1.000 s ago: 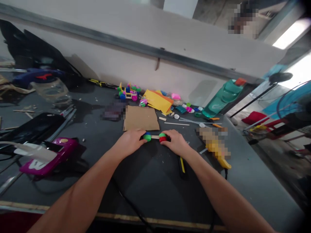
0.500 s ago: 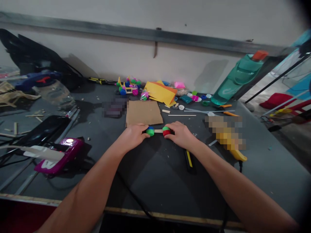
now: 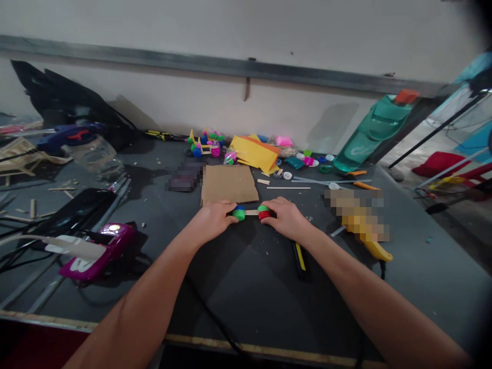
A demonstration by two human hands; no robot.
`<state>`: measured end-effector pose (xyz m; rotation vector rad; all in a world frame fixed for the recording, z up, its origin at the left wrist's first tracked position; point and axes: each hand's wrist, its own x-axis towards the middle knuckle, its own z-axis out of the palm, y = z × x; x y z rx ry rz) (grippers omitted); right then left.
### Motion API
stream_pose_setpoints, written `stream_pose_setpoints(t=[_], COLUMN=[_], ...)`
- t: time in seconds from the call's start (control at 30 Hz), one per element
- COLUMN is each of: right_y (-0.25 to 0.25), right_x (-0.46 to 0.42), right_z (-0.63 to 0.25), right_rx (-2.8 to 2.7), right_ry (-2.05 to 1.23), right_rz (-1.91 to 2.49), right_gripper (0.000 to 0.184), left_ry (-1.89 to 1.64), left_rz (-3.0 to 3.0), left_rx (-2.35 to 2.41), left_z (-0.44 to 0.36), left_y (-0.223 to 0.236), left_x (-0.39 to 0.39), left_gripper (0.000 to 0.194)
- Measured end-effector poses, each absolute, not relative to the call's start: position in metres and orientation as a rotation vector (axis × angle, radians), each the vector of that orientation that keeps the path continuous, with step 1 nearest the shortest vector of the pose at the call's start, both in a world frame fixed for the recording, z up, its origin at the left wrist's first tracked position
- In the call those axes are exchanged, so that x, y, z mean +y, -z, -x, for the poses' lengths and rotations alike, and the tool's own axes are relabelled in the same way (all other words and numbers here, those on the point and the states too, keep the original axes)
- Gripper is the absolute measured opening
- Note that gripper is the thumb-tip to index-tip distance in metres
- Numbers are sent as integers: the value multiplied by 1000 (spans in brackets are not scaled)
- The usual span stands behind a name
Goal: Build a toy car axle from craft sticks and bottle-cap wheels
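Note:
Both hands hold a small assembly of wooden sticks (image 3: 251, 212) with bottle caps at its two ends. My left hand (image 3: 215, 221) pinches the blue and green caps (image 3: 239, 213) on one end. Closed on the other end, my right hand (image 3: 284, 216) grips the green and red caps (image 3: 264, 212). The sticks run level between the caps. Just behind them lies a piece of brown cardboard (image 3: 229, 183). A black and yellow utility knife (image 3: 300, 260) rests beside my right forearm.
A yellow glue gun (image 3: 371, 241), partly blurred, lies to the right, near a teal bottle (image 3: 369, 136). At the left sits a magenta power strip (image 3: 102, 251) with cables. Yellow sheets (image 3: 253, 152) and a small cap-wheeled model (image 3: 205, 143) are at the back.
The whole scene has shifted slightly downward as the camera tilted. Both hands keep their hold on the caps, with hardly any movement over the table.

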<state>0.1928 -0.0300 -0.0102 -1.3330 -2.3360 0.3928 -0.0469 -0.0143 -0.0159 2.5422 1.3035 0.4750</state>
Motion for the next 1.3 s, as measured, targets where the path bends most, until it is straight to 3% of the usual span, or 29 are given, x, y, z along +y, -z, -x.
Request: stream_pose_setpoints(t=[1.3], right_y=[14], right_x=[-26], right_z=[-192], right_rx=[-2369], right_ry=[-345], right_rz=[1287], right_gripper=[15], left_ry=[-443], left_rz=[-2529], left_rx=[1295], left_z=[44], left_y=[13], left_x=[-13], left_gripper=[29])
